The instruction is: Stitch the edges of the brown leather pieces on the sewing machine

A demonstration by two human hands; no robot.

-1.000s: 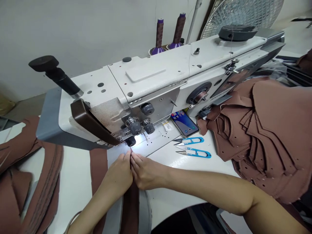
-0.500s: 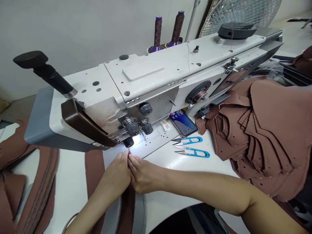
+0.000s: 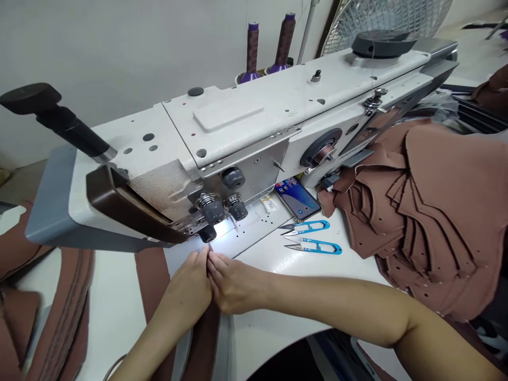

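Side by side, my left hand (image 3: 192,288) and my right hand (image 3: 234,283) pinch the edge of a brown leather strip (image 3: 203,344) just in front of the sewing machine's lit needle area. The fingers of both hands are closed and nearly touch. Part of the strip is hidden beneath them, and it runs down toward my body with a grey edge beside it. The white sewing machine (image 3: 234,121) stands right behind my hands; its needle is hidden by the dark knobs.
Two blue thread snips (image 3: 321,247) and a phone (image 3: 299,198) lie right of the needle area. Brown leather pieces (image 3: 448,211) are piled at the right, curved strips (image 3: 71,312) at the left. Thread spools (image 3: 252,50) and a fan (image 3: 384,21) stand behind.
The view has shifted slightly, so the machine appears a little further left and up. Both hands keep their pinch on the strip, nearly in the same place.
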